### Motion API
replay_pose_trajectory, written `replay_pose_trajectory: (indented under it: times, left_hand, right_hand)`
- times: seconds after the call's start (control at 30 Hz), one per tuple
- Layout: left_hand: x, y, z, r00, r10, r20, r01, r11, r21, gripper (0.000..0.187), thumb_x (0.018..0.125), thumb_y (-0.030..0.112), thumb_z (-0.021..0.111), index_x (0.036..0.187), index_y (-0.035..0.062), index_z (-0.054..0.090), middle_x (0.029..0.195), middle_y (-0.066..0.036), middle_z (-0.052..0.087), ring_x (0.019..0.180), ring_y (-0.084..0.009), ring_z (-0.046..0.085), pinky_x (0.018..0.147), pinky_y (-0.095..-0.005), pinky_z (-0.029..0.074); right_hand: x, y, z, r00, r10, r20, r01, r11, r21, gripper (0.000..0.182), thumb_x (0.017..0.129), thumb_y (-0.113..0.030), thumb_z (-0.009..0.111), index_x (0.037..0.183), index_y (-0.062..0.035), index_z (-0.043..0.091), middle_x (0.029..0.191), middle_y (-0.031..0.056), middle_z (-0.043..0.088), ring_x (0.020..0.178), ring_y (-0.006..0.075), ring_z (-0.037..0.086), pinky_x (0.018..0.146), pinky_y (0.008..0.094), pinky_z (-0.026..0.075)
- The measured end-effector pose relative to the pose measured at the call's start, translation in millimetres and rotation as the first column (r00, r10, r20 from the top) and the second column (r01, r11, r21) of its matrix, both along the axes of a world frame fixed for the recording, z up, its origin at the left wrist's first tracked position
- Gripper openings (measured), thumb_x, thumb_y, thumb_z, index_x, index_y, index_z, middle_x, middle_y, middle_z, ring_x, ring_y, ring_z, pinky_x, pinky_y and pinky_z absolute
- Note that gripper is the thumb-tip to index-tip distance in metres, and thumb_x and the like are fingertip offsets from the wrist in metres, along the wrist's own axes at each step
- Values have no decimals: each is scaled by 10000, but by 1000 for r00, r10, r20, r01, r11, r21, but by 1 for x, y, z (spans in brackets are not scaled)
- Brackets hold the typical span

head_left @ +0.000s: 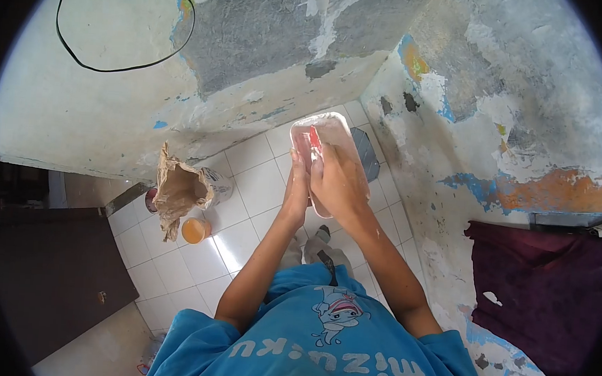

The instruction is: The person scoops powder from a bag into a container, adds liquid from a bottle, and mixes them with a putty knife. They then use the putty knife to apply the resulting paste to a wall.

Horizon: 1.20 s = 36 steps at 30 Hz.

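In front of my body, both hands are close together over a white rectangular tray (350,146) with pale smears on its rim. My right hand (336,180) has its fingers closed around a small red tool (314,138), whose end points toward the tray's far side. My left hand (297,191) is at the tray's left side, nearly touching my right hand, with its fingers up against the tray or a tool. What my left hand grips is hidden.
An open brown paper bag (177,187) stands on the tiled floor (256,185) at the left, beside a cup of orange-brown liquid (196,230). Patchy walls meet in a corner ahead. A purple cloth (536,292) hangs at the right; a black cable (108,71) loops at the upper left.
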<state>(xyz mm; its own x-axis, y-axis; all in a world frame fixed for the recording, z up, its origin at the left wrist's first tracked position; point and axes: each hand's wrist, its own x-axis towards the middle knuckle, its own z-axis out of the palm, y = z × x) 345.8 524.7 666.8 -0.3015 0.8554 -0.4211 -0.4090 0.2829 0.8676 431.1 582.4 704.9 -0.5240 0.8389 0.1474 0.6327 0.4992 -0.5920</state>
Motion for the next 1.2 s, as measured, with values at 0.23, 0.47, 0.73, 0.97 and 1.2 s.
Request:
replay_pose_trajectory:
  times: [0.23, 0.47, 0.73, 0.97, 1.2]
  left_hand:
    - [-11, 0, -4, 999, -19, 33, 24, 989, -145, 964, 970, 796, 159, 1545, 38, 314, 1386, -194, 545, 1224, -284, 597, 885, -430, 565]
    - [-18, 1, -3, 1000, 12, -2, -12, 999, -48, 946, 980, 781, 182, 1430, -14, 428, 1195, -183, 629, 1018, -248, 688, 661, -340, 598]
    - [-20, 2, -20, 999, 31, -23, -32, 998, -52, 1021, 953, 807, 267, 1431, -87, 390, 1198, -210, 599, 957, -211, 671, 525, -282, 539]
    - [-39, -1, -30, 989, -139, 41, 142, 988, -64, 1053, 913, 864, 235, 1510, 2, 335, 1306, -203, 568, 1138, -274, 639, 749, -374, 602]
    - [-29, 8, -11, 982, -186, 24, 186, 982, -18, 993, 941, 832, 140, 1519, 51, 346, 1338, -181, 573, 1157, -264, 647, 783, -395, 611]
  right_hand:
    - [11, 12, 12, 995, -31, 97, 27, 999, 44, 274, 905, -97, 582, 1134, 50, 619, 1035, 244, 679, 895, 450, 670, 793, 532, 535]
    - [21, 22, 31, 998, 1, 56, -11, 987, 161, 255, 890, -83, 589, 1112, 37, 622, 1026, 228, 668, 869, 452, 671, 774, 521, 541]
    - [11, 11, 13, 977, -33, 213, -5, 985, 175, 231, 896, -98, 603, 1096, 10, 642, 1028, 200, 666, 846, 435, 671, 758, 523, 543]
    - [22, -2, 26, 992, 119, 46, -123, 989, 80, 215, 881, -59, 599, 1074, 19, 656, 980, 200, 664, 861, 428, 664, 766, 498, 534]
    - [27, -16, 42, 999, 13, -39, -10, 998, 68, 216, 877, -41, 582, 1066, 52, 631, 984, 243, 664, 873, 444, 660, 781, 491, 531]
